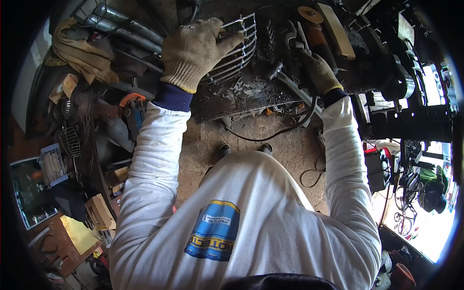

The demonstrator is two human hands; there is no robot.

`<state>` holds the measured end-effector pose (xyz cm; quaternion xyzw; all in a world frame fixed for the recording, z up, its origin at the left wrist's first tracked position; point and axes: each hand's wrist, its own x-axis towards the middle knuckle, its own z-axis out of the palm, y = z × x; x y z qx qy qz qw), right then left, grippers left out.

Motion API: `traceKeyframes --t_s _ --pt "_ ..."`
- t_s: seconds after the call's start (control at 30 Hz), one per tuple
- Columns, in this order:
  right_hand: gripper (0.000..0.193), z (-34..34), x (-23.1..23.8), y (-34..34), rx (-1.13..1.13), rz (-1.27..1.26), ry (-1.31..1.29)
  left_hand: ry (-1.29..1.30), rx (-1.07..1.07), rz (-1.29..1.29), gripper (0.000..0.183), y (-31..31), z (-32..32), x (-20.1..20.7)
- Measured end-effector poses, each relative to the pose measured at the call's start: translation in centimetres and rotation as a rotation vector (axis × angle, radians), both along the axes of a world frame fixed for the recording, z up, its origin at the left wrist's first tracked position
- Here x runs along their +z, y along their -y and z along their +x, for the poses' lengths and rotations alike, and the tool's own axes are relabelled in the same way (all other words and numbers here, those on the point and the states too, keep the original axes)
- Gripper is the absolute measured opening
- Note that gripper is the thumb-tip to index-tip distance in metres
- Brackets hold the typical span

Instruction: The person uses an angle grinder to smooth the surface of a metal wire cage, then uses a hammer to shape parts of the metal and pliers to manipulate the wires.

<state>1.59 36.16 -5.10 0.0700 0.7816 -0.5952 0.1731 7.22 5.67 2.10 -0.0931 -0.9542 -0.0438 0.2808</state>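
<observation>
My left hand [193, 48], in a tan knitted work glove, is closed on a curved grille of metal bars [241, 48] at the workbench. Its thumb lies over the bars, while the other fingers are mostly hidden. My right hand [318, 72], gloved the same way, is at the bench's right part with its fingers curled round something dark that I cannot make out. Metal jaws or prongs [301, 35] stick out just beyond those fingers. Beside that hand lies an angle grinder [316, 36] with an orange body and a tan disc. A hammer [292, 87] rests near my right wrist.
A wooden block [336, 31] lies right of the grinder. Thick metal cylinders [128, 29] and a tan cloth [79, 50] are at the far left. A black cable [270, 139] loops below the dark, debris-covered bench edge [241, 104]. Bright outdoor light enters at right.
</observation>
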Motion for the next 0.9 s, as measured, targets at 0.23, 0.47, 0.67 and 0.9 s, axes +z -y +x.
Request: traceKeyframes --t_s 0.23,0.47,0.67,0.9 --pt "0.032 -1.4 -2.2 -1.6 -0.028 -0.007 -0.016 0.044 0.019 0.011 0.058 0.4 -0.9 -0.8" --pt "0.035 0.5 0.4 -0.9 0.033 -0.010 0.046 0.018 0.035 -0.012 0.059 -0.3 0.0 0.2" --pt "0.036 1.4 0.1 -1.3 -0.083 -0.159 0.064 0.007 -0.001 0.026 0.058 -0.1 -0.3 -0.4" --pt "0.037 0.7 -1.2 -1.9 -0.005 -0.168 0.059 0.022 0.017 -0.020 0.058 -0.2 0.1 0.4"
